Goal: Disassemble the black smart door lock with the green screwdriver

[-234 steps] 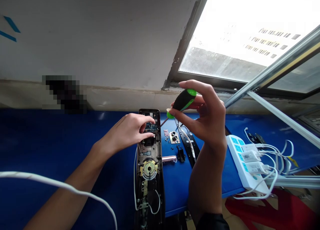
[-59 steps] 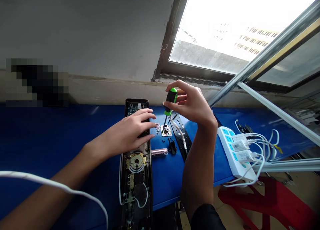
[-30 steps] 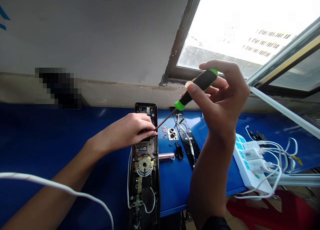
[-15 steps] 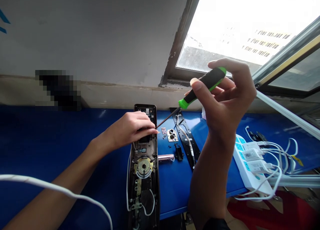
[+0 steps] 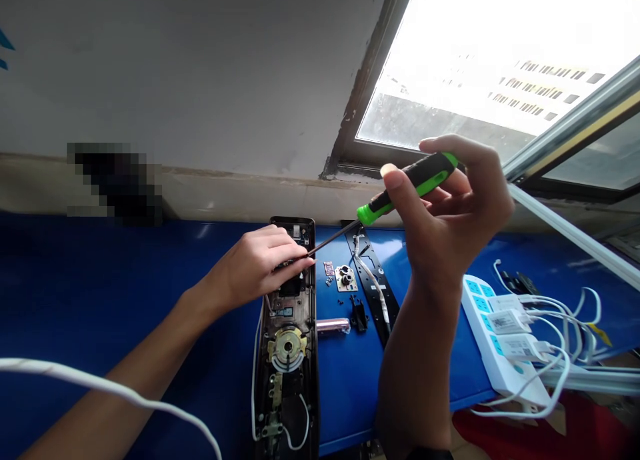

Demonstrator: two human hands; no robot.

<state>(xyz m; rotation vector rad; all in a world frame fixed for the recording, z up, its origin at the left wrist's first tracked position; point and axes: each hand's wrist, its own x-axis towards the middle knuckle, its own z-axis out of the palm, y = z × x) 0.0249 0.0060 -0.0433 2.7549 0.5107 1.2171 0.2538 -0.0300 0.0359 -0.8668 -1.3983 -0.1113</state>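
Note:
My right hand [image 5: 450,213] is wrapped round the black and green handle of a screwdriver [image 5: 410,183], held up at a slant. Its thin shaft runs down leftward to my left hand [image 5: 265,257], whose thumb and fingers are pinched together at the tip. The tip itself, and anything small beside it, is hidden by those fingers. Beneath my left hand lies a long, narrow opened device [image 5: 287,313] in a dark housing. Inside it show circuit boards, a round metal part [image 5: 287,349] and a thin white wire. My left hand covers part of its upper section.
Right of the device, a square metal plate [image 5: 346,279], small screws, a black bracket [image 5: 359,313] and a pink cylinder [image 5: 333,326] lie on the blue table [image 5: 345,393]. A black panel [image 5: 373,273] carries a cable. Farther right sits a white power strip [image 5: 493,343] with plugs; a white cable [image 5: 125,395] crosses lower left.
My right hand has lowered slightly and turned the screwdriver handle, so more green shows. The screwdriver's tip end now sits farther between my left fingers. The view has shifted a little.

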